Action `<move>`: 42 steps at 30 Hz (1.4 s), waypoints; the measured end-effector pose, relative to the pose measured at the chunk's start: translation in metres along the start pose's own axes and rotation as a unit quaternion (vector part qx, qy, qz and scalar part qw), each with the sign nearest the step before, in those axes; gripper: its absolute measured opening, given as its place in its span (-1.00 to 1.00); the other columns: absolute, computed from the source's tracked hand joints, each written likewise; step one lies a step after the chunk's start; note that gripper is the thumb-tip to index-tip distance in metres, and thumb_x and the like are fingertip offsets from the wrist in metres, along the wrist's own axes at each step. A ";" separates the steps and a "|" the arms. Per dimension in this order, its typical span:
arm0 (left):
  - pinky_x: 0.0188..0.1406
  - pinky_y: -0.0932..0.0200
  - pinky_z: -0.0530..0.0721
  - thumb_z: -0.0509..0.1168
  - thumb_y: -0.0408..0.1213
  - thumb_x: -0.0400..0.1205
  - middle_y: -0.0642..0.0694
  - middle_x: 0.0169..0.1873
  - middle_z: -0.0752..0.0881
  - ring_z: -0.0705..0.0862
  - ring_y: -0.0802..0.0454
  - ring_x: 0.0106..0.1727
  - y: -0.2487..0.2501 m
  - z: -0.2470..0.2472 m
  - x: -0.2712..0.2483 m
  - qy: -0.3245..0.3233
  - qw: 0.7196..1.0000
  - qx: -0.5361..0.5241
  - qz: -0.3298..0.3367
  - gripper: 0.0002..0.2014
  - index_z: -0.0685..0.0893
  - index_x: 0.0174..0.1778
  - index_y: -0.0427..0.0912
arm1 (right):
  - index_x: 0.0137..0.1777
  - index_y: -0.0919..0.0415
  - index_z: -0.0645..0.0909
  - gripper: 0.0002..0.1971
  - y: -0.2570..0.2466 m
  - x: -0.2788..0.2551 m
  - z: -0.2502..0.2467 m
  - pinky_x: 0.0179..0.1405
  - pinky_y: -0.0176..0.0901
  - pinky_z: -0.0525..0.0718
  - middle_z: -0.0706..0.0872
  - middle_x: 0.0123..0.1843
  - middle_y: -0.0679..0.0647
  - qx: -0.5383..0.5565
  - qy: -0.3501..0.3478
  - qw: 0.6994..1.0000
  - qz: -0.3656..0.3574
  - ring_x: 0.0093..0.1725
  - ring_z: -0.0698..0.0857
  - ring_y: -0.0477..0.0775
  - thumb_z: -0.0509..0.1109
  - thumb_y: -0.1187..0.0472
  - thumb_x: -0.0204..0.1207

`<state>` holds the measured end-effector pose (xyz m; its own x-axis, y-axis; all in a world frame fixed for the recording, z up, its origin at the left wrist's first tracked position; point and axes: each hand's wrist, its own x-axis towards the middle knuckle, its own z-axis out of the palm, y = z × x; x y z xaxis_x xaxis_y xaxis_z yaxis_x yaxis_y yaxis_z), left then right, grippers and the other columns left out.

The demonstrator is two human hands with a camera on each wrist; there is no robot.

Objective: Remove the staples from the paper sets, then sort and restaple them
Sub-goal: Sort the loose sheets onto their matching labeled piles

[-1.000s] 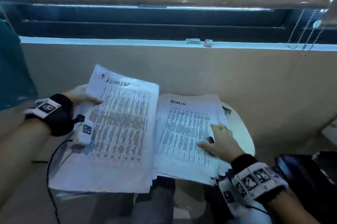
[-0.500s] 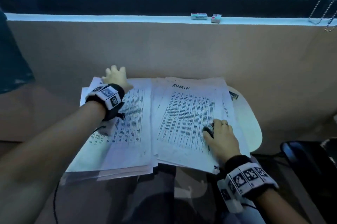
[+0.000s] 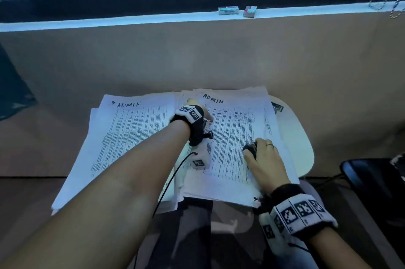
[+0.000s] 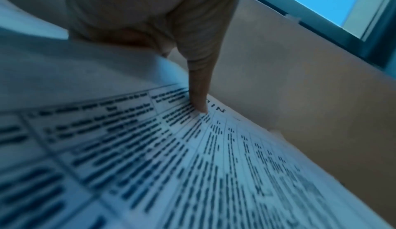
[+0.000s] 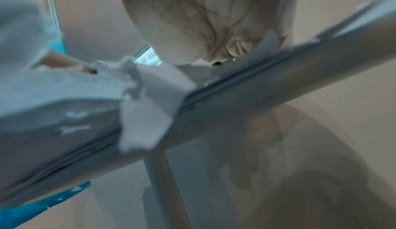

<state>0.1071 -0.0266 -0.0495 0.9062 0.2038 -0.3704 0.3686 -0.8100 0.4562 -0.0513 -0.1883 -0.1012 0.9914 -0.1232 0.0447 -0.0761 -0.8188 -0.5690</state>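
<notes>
Two paper sets lie side by side on a small white table, both with "ADMIN" written by hand at the top. The left paper set lies flat with the left forearm across it. The left hand reaches over to the right paper set and presses one straight finger on its upper part; the other fingers are hidden. The right hand rests on the lower right part of this set, its fingers curled around a small black object, too hidden to identify. Two small boxes stand on the window ledge behind
</notes>
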 end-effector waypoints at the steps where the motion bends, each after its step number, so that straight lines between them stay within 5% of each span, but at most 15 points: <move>1: 0.29 -0.20 0.55 0.57 -0.05 0.34 -0.26 0.32 0.57 0.58 -0.29 0.30 0.000 -0.001 0.001 0.002 1.000 -0.022 -0.002 -0.11 0.29 0.46 -0.36 | 0.19 0.31 0.38 -0.72 0.001 0.000 0.000 0.06 -0.08 0.35 0.42 0.09 0.15 0.008 -0.002 1.000 -0.003 0.12 0.41 0.15 0.14 0.10 0.63; 6: 0.31 -0.12 0.56 0.52 -0.30 0.43 -0.27 0.29 0.62 0.63 -0.22 0.27 0.000 -0.009 0.011 -0.037 0.981 -0.187 0.044 -0.39 0.49 0.38 -0.36 | 0.16 0.25 0.38 -0.74 0.011 0.009 -0.010 -0.08 -0.09 0.41 0.43 0.07 0.15 0.157 0.018 0.986 0.044 0.00 0.47 0.13 0.14 0.08 0.63; 9: 0.31 -0.01 0.57 0.49 -0.34 0.47 -0.25 0.20 0.67 0.65 -0.15 0.23 -0.001 -0.016 0.010 -0.002 0.956 -0.278 0.098 -0.51 0.57 0.29 -0.41 | 0.24 0.19 0.34 -0.77 0.012 0.016 -0.031 -0.38 -0.11 0.60 0.46 0.02 0.21 0.355 0.019 0.931 0.081 -0.28 0.54 0.06 0.13 0.12 0.66; 14: -0.22 0.26 0.68 0.44 -0.52 0.46 -0.08 -0.31 0.69 0.69 0.07 -0.26 0.008 -0.038 -0.011 0.033 0.872 -0.431 0.231 -0.86 0.66 -0.11 -0.33 | 0.16 0.08 0.38 -0.86 0.006 0.034 -0.061 -0.37 -0.14 0.60 0.45 -0.19 0.06 0.436 0.006 0.899 0.047 -0.37 0.51 0.00 0.03 0.16 0.70; 16: -0.24 0.29 0.69 0.46 -0.55 0.42 0.04 -0.43 0.74 0.69 0.22 -0.38 0.018 -0.053 -0.023 0.044 0.834 -0.469 0.287 -0.83 0.65 -0.25 -0.23 | -0.01 0.06 0.41 -0.83 0.000 0.043 -0.073 -0.46 -0.19 0.58 0.45 -0.26 0.06 0.484 0.015 0.873 0.060 -0.45 0.50 -0.04 -0.01 0.22 0.69; 19: -0.07 0.15 0.72 0.52 -0.45 0.38 0.10 -0.40 0.76 0.72 0.12 -0.26 0.038 -0.080 -0.044 0.090 0.802 -0.472 0.354 -0.82 0.69 -0.28 -0.13 | -0.06 0.06 0.37 -0.94 -0.014 0.059 -0.100 -0.54 -0.32 0.47 0.42 -0.26 0.04 0.532 0.036 0.845 0.043 -0.52 0.46 -0.10 0.08 0.14 0.59; 22: -0.10 0.21 0.71 0.49 -0.46 0.43 0.12 -0.38 0.76 0.74 0.19 -0.26 0.057 -0.107 -0.071 0.116 0.757 -0.490 0.416 -0.82 0.67 -0.30 -0.11 | -0.08 -0.04 0.24 -0.73 -0.035 0.069 -0.131 -0.48 -0.31 0.44 0.39 -0.16 -0.03 0.482 0.092 0.871 -0.023 -0.44 0.41 -0.12 0.33 -0.01 0.54; 26: -0.09 0.32 0.66 0.47 -0.52 0.43 0.13 -0.30 0.80 0.76 0.21 -0.15 0.062 -0.123 -0.095 0.096 0.716 -0.510 0.466 -0.82 0.69 -0.11 -0.27 | 0.09 -0.03 0.19 -0.62 -0.054 0.077 -0.161 -0.41 -0.33 0.47 0.39 -0.09 -0.06 0.454 0.164 0.873 -0.074 -0.38 0.41 -0.13 0.40 0.12 0.54; 30: -0.03 0.37 0.64 0.46 -0.54 0.40 0.22 -0.21 0.79 0.74 0.30 -0.10 0.039 -0.108 -0.097 0.075 0.758 -0.467 0.450 -0.49 0.55 0.29 -0.28 | 0.25 -0.01 0.29 -0.59 -0.040 0.074 -0.146 -0.33 -0.30 0.52 0.44 -0.02 -0.04 0.479 0.106 0.870 -0.036 -0.35 0.48 -0.13 0.39 0.29 0.53; 33: -0.04 0.40 0.65 0.47 -0.53 0.38 0.16 -0.19 0.80 0.73 0.32 -0.15 0.012 -0.089 -0.094 0.023 0.813 -0.418 0.405 -0.46 0.57 0.29 -0.26 | 0.21 -0.03 0.33 -0.58 -0.022 0.063 -0.121 -0.38 -0.32 0.47 0.45 -0.11 -0.06 0.470 0.112 0.876 0.010 -0.48 0.53 -0.26 0.40 0.36 0.50; 36: -0.15 0.54 0.60 0.45 -0.48 0.42 -0.03 -0.08 0.74 0.71 0.42 -0.25 -0.010 -0.075 -0.094 0.015 0.852 -0.372 0.368 -0.58 0.63 0.21 -0.32 | 0.37 0.01 0.27 -0.39 -0.015 0.047 -0.117 -0.26 -0.39 0.48 0.48 0.06 -0.03 0.459 0.156 0.875 0.004 -0.13 0.54 -0.16 0.47 0.33 0.42; 38: -0.16 0.58 0.59 0.46 -0.45 0.42 0.05 -0.12 0.72 0.69 0.44 -0.23 -0.019 -0.069 -0.096 0.008 0.858 -0.374 0.352 -0.67 0.67 0.11 -0.26 | 0.25 0.04 0.39 -0.48 -0.017 0.039 -0.126 -0.32 -0.49 0.51 0.50 0.16 -0.01 0.455 0.169 0.873 -0.044 -0.04 0.52 -0.11 0.49 0.35 0.35; 42: -0.09 0.46 0.63 0.51 -0.37 0.38 0.16 -0.20 0.78 0.72 0.34 -0.17 -0.027 -0.071 -0.100 0.030 0.851 -0.394 0.346 -0.73 0.71 -0.02 -0.11 | -0.16 0.07 0.48 -0.74 -0.031 0.032 -0.145 -0.63 -0.42 0.29 0.61 -0.34 -0.15 0.553 0.125 0.818 -0.099 -0.56 0.41 -0.21 0.33 0.48 0.45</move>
<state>0.0214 0.0143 0.0324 0.9630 -0.1246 0.2388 -0.2546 -0.1317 0.9581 -0.0329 -0.2480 0.0365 0.9090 -0.2746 0.3136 0.3636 0.1546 -0.9186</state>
